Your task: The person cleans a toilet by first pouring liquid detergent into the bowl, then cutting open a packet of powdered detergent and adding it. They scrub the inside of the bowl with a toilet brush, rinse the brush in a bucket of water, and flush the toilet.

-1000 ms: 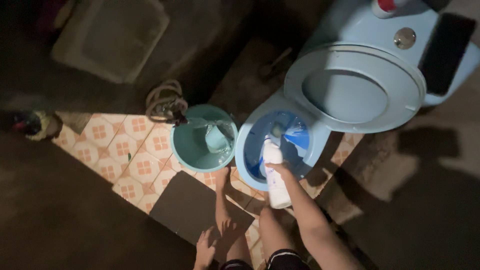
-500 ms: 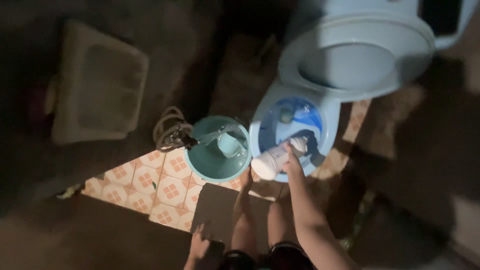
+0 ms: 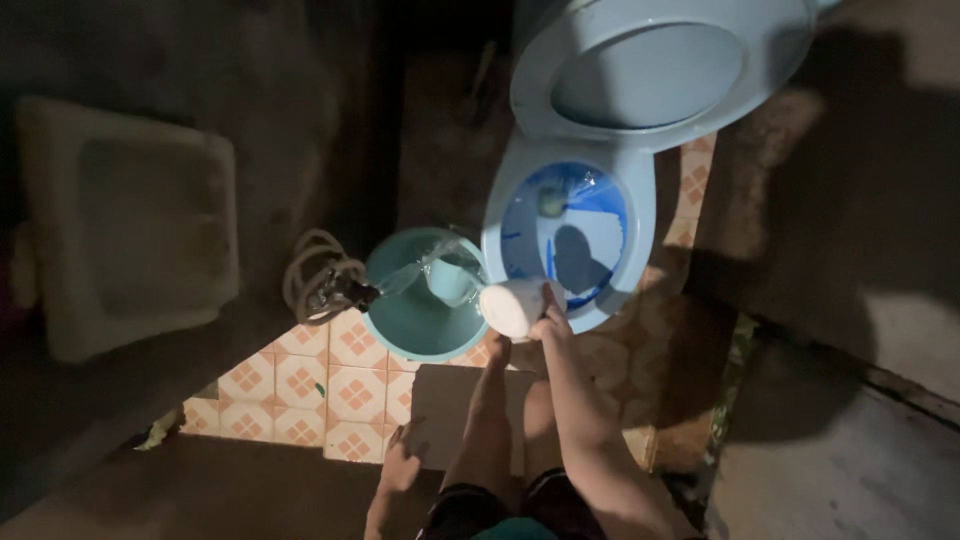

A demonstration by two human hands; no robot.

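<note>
The toilet bowl point(image 3: 570, 240) sits in the upper middle of the frame, and its raised lid point(image 3: 650, 70) stands above it, at the top edge. Just left of the bowl is a bucket point(image 3: 425, 300), with a small dipper point(image 3: 447, 280) inside it. A hose point(image 3: 320, 280) lies coiled just left of the bucket. Far left is a big basin point(image 3: 130, 220). The right hand point(image 3: 548, 318) holds a bottle point(image 3: 512, 306) tipped over the bowl's near rim, between bucket and bowl. The left hand point(image 3: 400, 465) is low in the frame, by a flat mat point(image 3: 445, 410) on the tiled floor point(image 3: 300, 385).
</note>
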